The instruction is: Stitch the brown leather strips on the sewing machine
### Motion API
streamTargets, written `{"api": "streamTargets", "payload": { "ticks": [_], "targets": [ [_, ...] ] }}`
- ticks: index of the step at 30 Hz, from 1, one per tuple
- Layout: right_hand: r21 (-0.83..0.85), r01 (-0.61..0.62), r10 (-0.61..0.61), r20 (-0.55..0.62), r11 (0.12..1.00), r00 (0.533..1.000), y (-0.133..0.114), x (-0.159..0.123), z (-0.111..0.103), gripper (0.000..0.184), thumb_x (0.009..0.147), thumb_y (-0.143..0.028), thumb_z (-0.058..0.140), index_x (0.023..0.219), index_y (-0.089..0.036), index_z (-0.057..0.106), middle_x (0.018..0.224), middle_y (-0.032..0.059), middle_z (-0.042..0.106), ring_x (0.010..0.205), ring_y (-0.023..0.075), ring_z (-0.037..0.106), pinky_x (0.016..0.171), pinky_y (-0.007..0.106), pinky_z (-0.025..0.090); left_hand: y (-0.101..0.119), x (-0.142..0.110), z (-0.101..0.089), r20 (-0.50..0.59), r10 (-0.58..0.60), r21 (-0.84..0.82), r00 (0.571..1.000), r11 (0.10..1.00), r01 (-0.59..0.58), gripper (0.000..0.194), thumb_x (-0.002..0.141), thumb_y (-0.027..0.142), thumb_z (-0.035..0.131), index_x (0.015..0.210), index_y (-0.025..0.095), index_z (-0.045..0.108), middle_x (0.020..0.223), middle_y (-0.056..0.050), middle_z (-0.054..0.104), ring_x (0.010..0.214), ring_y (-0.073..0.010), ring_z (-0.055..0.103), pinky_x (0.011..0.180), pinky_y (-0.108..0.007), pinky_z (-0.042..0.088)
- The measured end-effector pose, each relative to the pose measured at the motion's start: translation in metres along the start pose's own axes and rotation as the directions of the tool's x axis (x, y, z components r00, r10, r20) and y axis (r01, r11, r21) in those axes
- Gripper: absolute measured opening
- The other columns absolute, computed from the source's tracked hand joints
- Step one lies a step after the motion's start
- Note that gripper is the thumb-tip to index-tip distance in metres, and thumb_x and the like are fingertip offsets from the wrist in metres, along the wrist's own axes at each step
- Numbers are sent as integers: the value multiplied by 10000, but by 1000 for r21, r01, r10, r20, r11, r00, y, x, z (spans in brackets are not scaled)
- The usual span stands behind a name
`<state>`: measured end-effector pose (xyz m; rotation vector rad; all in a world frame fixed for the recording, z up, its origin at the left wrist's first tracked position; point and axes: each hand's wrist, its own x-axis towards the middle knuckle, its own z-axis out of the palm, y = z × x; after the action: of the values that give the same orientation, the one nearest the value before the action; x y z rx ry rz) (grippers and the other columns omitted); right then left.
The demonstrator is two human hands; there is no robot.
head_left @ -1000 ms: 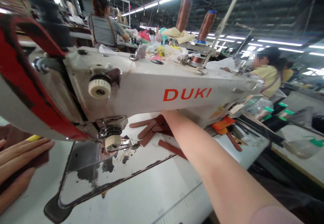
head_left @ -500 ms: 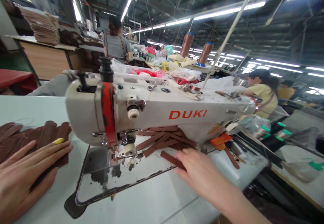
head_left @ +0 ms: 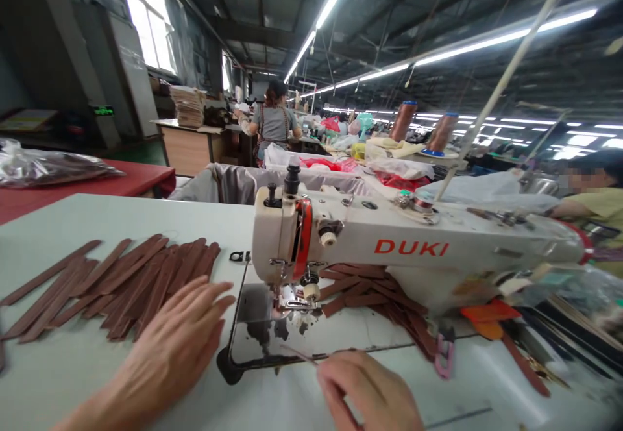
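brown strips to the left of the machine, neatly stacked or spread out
Spread out: the brown strips lie loosely fanned, overlapping at uneven angles across the pale tabletop, beside the left hand.

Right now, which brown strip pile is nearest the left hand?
The pile left of the sewing machine, beside the left hand; the other pile lies beneath the machine's arm.

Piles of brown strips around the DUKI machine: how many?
2. Left pile: on the tabletop, beside the left hand. Right pile: under the sewing machine arm. More may be hidden behind it.
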<state>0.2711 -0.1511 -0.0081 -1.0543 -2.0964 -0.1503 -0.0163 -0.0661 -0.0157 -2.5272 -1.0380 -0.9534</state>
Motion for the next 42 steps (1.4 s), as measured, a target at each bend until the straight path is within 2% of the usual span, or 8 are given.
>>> {"api": "streamTargets", "payload": {
  "ticks": [2, 6, 9, 13, 23, 30, 37, 42],
  "targets": [
    [-18, 104, -104, 6, 994, 995, -10, 4, 25, 215, 863, -22, 473, 888, -198, 593, 794, 14, 654, 668, 142, 611, 653, 234, 518, 13, -8, 0, 81, 43, -3, 996, 999, -43, 293, 916, 157, 442, 1173, 203, 576, 1128, -53, 663, 1011, -202, 630, 978, -343, 463],
    [57, -9, -1, 171, 998, 985, -9, 1, 59, 159, 921, -160, 498, 954, -206, 647, 792, 24, 638, 657, 147, 603, 585, 226, 498, 33, -13, -1, 172, 22, -63, 985, 998, -11, 370, 882, 96, 411, 1214, 205, 533, 1116, -56, 663, 1001, -193, 644, 908, -284, 522],
    [77, -5, -20, 325, 997, 946, -1, -1, 70, 153, 931, -212, 531, 1020, -195, 654, 831, 33, 644, 733, 169, 616, 645, 249, 507, 37, -9, 2, 177, -17, -83, 984, 996, 33, 401, 887, 107, 426, 1269, 198, 506, 1182, -66, 644, 1066, -186, 633, 943, -273, 525],
    [110, 13, -58, 417, 994, 907, 4, 2, 77, 147, 923, -237, 567, 1021, -179, 660, 864, 46, 644, 811, 190, 605, 746, 282, 508, 38, -2, 11, 187, 93, -110, 978, 991, -73, 498, 866, 70, 397, 1353, 152, 451, 1301, -91, 597, 1196, -191, 573, 1003, -298, 486],
    [109, -81, 37, 358, 991, 933, 10, -1, 89, 246, 943, -175, 471, 1127, -178, 634, 931, 61, 648, 859, 198, 606, 815, 303, 523, 36, 14, 12, 260, 245, -182, 934, 962, -202, 522, 791, 33, 444, 1306, 97, 494, 1291, -131, 609, 1230, -241, 546, 1096, -368, 382],
    [115, -83, 44, 312, 990, 949, 12, -1, 93, 254, 939, -155, 466, 1132, -178, 630, 945, 62, 649, 850, 193, 606, 821, 303, 525, 34, 20, 15, 261, 140, -249, 955, 966, -73, 513, 822, 55, 451, 1330, 121, 470, 1284, -121, 612, 1205, -220, 563, 1073, -338, 424],
    [124, -38, -2, 308, 992, 951, 20, -6, 93, 271, 894, -172, 547, 1154, -181, 626, 941, 52, 656, 847, 191, 605, 816, 296, 540, 35, 17, 19, 209, 177, -165, 962, 976, -144, 503, 808, 60, 440, 1309, 109, 461, 1262, -109, 628, 1170, -209, 586, 1066, -312, 428],
    [30, 44, -50, 238, 999, 970, 20, -8, 98, 288, 886, -136, 532, 1150, -191, 632, 949, 60, 680, 810, 178, 633, 786, 258, 558, 36, 20, 16, 202, 114, -208, 973, 976, -71, 554, 777, 45, 430, 1318, 162, 449, 1231, -69, 646, 1147, -195, 600, 1049, -289, 448]
  ]
}}
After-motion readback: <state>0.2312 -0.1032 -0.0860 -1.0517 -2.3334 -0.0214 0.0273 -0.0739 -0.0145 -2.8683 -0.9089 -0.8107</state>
